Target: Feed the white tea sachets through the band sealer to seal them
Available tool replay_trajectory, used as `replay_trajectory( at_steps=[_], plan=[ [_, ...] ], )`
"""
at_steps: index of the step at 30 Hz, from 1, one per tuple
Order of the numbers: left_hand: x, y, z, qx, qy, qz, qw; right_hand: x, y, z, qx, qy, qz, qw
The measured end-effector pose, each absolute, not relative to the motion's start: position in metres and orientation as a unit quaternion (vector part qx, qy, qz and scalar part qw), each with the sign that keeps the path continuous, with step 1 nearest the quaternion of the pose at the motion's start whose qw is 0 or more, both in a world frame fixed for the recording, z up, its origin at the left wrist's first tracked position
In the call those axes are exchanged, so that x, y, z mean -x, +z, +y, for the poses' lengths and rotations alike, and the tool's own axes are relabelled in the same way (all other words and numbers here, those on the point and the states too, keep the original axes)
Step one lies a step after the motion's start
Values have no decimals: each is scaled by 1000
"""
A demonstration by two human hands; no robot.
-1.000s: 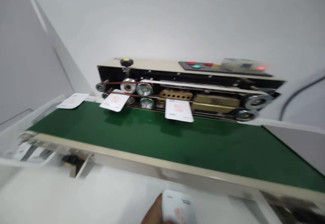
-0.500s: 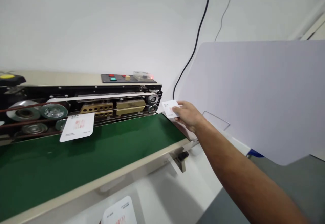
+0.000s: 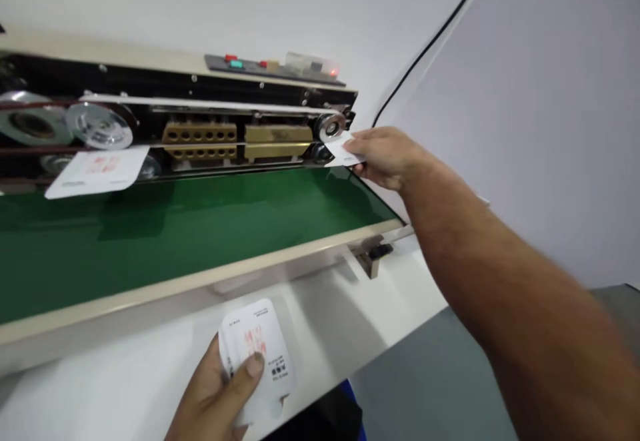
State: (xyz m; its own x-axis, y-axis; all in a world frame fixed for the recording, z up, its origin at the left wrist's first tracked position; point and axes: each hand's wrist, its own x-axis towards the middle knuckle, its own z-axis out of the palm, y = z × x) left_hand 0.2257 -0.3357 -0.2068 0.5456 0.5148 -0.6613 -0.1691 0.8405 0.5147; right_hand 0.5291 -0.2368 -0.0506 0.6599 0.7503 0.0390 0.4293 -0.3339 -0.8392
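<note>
My right hand (image 3: 385, 154) pinches a small white sachet (image 3: 341, 152) at the right end of a band sealer (image 3: 280, 138). The sachet's left edge is at the rollers; whether they grip it, I cannot tell. My left hand (image 3: 213, 391), low in the middle, holds a small stack of white sachets (image 3: 273, 341) with red and black print, its thumb across the top one. Farther left, another white sachet (image 3: 103, 171) sticks out of the sealer above the green conveyor belt (image 3: 215, 218).
Coloured buttons and a small red light sit on the control panel (image 3: 270, 68). A black cable (image 3: 430, 41) runs down the wall. Below the belt is a white table (image 3: 320, 308), with a clamp knob (image 3: 380, 252) on the belt's front edge.
My right hand has brought its sachet up to the rollers. The view has tilted down, so my left hand and its stack now show. The sachet in the sealer has moved left.
</note>
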Motion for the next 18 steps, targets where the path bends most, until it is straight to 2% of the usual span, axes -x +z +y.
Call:
replay_trajectory(
  at_steps=[2,5,8,9,12,15,18],
  plan=[
    [-228,-205,-335,-177,215,407,870,-521,-50,-238,810,132,-392,417],
    [-228,-208,-333,-177,228,396,872,-493,-50,-260,812,-10,-427,398],
    [-226,-210,-332,-155,239,398,872,-447,-66,-309,745,-159,-525,379],
    [-226,-210,-332,-146,244,397,873,-430,-78,-328,714,-168,-568,373],
    [-226,-210,-331,-138,249,386,878,-389,-129,-374,647,26,-666,370],
    [-225,-211,-332,-142,229,406,873,-371,-178,-391,650,194,-652,339],
    [-224,-212,-333,-129,219,423,870,-372,-198,-390,659,295,-607,333]
  ],
)
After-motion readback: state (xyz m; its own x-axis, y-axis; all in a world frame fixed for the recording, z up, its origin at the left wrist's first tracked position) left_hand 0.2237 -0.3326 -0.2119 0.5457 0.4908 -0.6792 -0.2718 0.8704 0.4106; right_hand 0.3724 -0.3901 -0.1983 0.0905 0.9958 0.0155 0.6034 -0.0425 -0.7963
